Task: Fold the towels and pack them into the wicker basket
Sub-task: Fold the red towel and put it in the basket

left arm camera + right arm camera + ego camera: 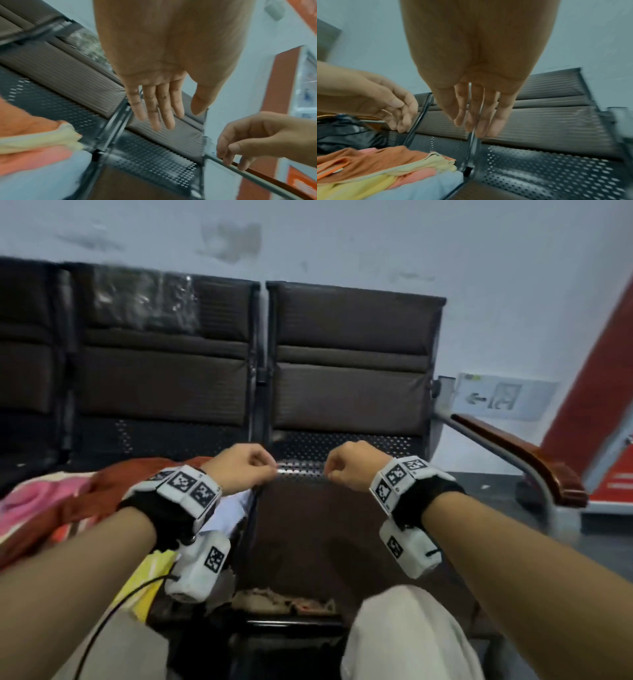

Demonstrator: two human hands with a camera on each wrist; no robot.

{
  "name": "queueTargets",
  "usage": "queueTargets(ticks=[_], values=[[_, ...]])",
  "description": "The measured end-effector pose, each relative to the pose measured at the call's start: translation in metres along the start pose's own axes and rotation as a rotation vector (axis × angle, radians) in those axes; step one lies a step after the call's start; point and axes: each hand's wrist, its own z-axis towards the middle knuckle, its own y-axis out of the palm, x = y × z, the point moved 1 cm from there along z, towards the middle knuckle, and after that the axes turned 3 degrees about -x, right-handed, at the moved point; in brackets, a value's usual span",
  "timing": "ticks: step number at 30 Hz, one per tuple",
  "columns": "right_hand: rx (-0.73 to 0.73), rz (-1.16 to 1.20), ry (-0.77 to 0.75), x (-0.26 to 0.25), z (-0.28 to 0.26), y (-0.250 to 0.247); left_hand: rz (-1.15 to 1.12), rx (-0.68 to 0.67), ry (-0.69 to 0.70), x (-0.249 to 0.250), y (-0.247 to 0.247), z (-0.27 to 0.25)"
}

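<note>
A pile of towels lies on the left bench seat: rust-orange [102, 484], pink [30, 501], yellow [150, 577] and pale blue [229, 508]. The right wrist view shows the same pile, orange [368, 159] over yellow [423, 166] and pale blue [428, 186]. My left hand [246, 470] hovers above the gap between the seats, just right of the pile. Its fingers [154, 108] hang relaxed and hold nothing. My right hand [349, 467] hovers over the right seat with loose, empty fingers [476, 119]. A blurred brown woven thing [284, 602] sits at that seat's front edge; I cannot tell whether it is the basket.
The right seat [325, 529] has a dark brown cushion and a perforated metal back strip [342, 446]. A wooden armrest [534, 470] bounds it on the right. My knee in light trousers [404, 642] is in front. A black cable [102, 621] hangs from the left wrist.
</note>
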Motion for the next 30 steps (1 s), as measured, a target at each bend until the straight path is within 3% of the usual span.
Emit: queueTargets(ticks=[8,10,12,16,19,25,27,30], values=[[-0.138,0.012,-0.265,-0.078,0.110,0.090,0.183,0.063,-0.275,-0.138,-0.035,0.004],[-0.167,0.062,-0.293,-0.088,0.129,0.117,0.415,-0.041,-0.345,-0.161,-0.038,0.004],[-0.194,0.107,-0.299,-0.097,0.143,0.142,0.608,-0.060,-0.402,-0.177,-0.046,0.004],[-0.210,0.186,-0.318,-0.119,0.167,0.176,0.697,-0.030,-0.479,-0.201,-0.057,0.007],[-0.235,0.218,-0.325,-0.124,0.175,0.191,0.762,-0.154,-0.476,-0.215,-0.052,0.005],[-0.234,0.287,-0.307,-0.114,0.174,0.199,0.785,-0.119,-0.441,-0.228,-0.067,0.003],[-0.211,0.295,-0.322,-0.113,0.172,0.194,0.718,-0.091,-0.372,-0.219,-0.064,0.004],[-0.147,0.296,-0.366,-0.114,0.168,0.179,0.560,0.046,-0.148,-0.194,-0.059,0.006]])
